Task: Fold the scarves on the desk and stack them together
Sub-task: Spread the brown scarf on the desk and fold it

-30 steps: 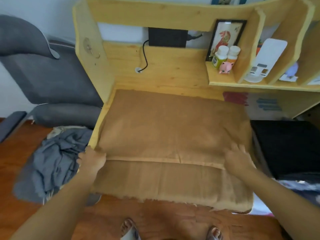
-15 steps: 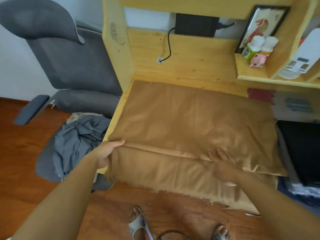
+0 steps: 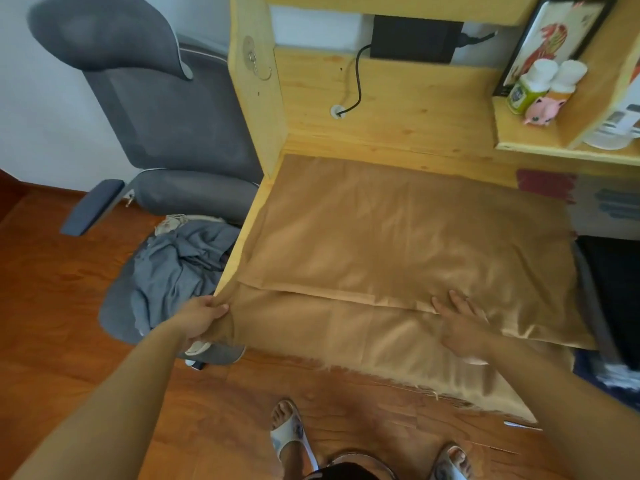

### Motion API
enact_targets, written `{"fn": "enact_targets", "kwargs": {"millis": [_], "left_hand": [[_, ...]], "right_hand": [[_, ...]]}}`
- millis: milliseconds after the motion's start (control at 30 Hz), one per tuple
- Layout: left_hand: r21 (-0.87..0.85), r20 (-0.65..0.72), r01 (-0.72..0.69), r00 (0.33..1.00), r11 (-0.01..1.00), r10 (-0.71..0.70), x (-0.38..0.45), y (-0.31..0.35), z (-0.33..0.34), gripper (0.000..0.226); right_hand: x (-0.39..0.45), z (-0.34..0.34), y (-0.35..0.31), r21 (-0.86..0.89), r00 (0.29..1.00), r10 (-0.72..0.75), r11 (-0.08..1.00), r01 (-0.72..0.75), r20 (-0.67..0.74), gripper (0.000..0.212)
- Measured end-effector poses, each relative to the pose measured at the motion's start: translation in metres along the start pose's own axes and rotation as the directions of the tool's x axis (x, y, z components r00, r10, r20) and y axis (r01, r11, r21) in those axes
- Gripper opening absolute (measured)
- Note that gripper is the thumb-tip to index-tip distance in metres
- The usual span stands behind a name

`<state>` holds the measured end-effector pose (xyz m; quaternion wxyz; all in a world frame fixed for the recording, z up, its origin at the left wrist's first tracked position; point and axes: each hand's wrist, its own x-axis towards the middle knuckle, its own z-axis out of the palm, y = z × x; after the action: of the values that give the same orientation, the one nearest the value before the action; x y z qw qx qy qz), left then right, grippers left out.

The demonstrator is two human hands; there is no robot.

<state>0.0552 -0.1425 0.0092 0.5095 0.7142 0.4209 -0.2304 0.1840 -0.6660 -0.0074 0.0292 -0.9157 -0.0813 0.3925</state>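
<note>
A large tan scarf [image 3: 398, 244] lies folded over on the wooden desk [image 3: 398, 140], its upper layer ending in a straight edge near the front and its lower layer hanging over the desk's front edge. My left hand [image 3: 202, 318] grips the lower layer's left corner beside the desk's left front corner. My right hand [image 3: 460, 323] lies flat with straight fingers on the scarf at the fold edge, right of centre. A dark scarf [image 3: 616, 289] lies on the desk at the right.
A grey office chair [image 3: 166, 133] stands left of the desk with a blue-grey cloth [image 3: 176, 271] heaped on a low seat below it. Shelves at the back right hold bottles [image 3: 540, 81], a pink figure and a framed picture. A black box with a cable hangs on the back panel. My sandalled feet stand on the wooden floor.
My view swung left and closer. My left hand moved from the fold edge down to the scarf's left corner and gripped it. My right hand slid left along the fold edge and stayed flat.
</note>
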Motion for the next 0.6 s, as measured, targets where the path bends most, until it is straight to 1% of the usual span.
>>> {"fn": "enact_targets", "kwargs": {"millis": [33,67,100,133,167,200,233,267,300,333,400,433,467,533,600], "left_hand": [[0.108,-0.088,-0.028,0.995,0.994,0.038,0.001,-0.002,0.003,0.029],[0.21,-0.194,-0.052,0.977,0.976,0.094,-0.001,-0.002,0.007,0.027],[0.306,-0.299,-0.066,0.94,0.95,0.162,-0.002,-0.003,0.012,0.026],[0.407,-0.392,-0.069,0.887,0.911,0.243,-0.006,-0.003,0.019,0.026],[0.486,-0.456,-0.068,0.831,0.871,0.319,-0.01,-0.005,0.028,0.027],[0.522,-0.482,-0.079,0.794,0.849,0.37,-0.012,-0.008,0.036,0.028],[0.506,-0.476,-0.103,0.795,0.856,0.377,-0.015,-0.01,0.046,0.032],[0.446,-0.45,-0.123,0.826,0.887,0.341,-0.019,-0.009,0.056,0.038],[0.401,-0.428,-0.112,0.855,0.909,0.294,-0.021,-0.009,0.065,0.044],[0.408,-0.418,-0.088,0.867,0.909,0.271,-0.021,-0.009,0.072,0.049],[0.492,-0.443,-0.007,0.859,0.87,0.257,-0.024,-0.006,0.081,0.052],[0.495,-0.474,0.028,0.846,0.868,0.243,-0.025,-0.006,0.082,0.055],[0.466,-0.513,0.051,0.829,0.883,0.223,-0.028,-0.006,0.081,0.057],[0.372,-0.562,0.054,0.808,0.927,0.178,-0.026,-0.011,0.076,0.059],[0.379,-0.554,0.06,0.814,0.923,0.175,-0.025,-0.019,0.068,0.053]], "right_hand": [[0.0,0.0,0.0,-0.012,1.0,-0.008,1.0,0.008,-0.002,0.086],[-0.001,-0.001,-0.001,-0.009,1.0,-0.013,1.0,0.013,-0.004,0.086],[-0.001,-0.001,-0.001,-0.012,1.0,-0.011,1.0,0.011,-0.002,0.084],[-0.004,-0.003,-0.003,-0.006,1.0,-0.004,1.0,0.004,0.003,0.083],[-0.004,-0.004,-0.004,-0.006,1.0,-0.003,1.0,0.003,0.009,0.082],[-0.005,-0.005,-0.005,-0.009,1.0,-0.005,1.0,0.005,0.008,0.083],[-0.003,-0.003,-0.004,-0.009,1.0,-0.001,1.0,0.001,0.01,0.083],[-0.004,-0.003,-0.005,-0.002,1.0,0.004,1.0,-0.004,0.015,0.083],[-0.005,-0.002,-0.006,0.013,1.0,0.018,1.0,-0.018,0.026,0.082],[-0.005,-0.002,-0.006,0.009,0.999,0.018,1.0,-0.018,0.028,0.082],[-0.006,-0.003,-0.007,0.006,1.0,0.019,1.0,-0.019,0.017,0.081],[-0.005,-0.002,-0.006,0.008,1.0,0.018,1.0,-0.018,0.016,0.081],[-0.005,-0.003,-0.006,0.004,1.0,0.01,1.0,-0.01,0.005,0.081],[-0.002,-0.002,-0.002,-0.019,1.0,0.006,1.0,-0.007,-0.007,0.079],[-0.009,-0.004,-0.005,-0.058,1.0,0.01,0.998,-0.009,0.006,0.074]]}}
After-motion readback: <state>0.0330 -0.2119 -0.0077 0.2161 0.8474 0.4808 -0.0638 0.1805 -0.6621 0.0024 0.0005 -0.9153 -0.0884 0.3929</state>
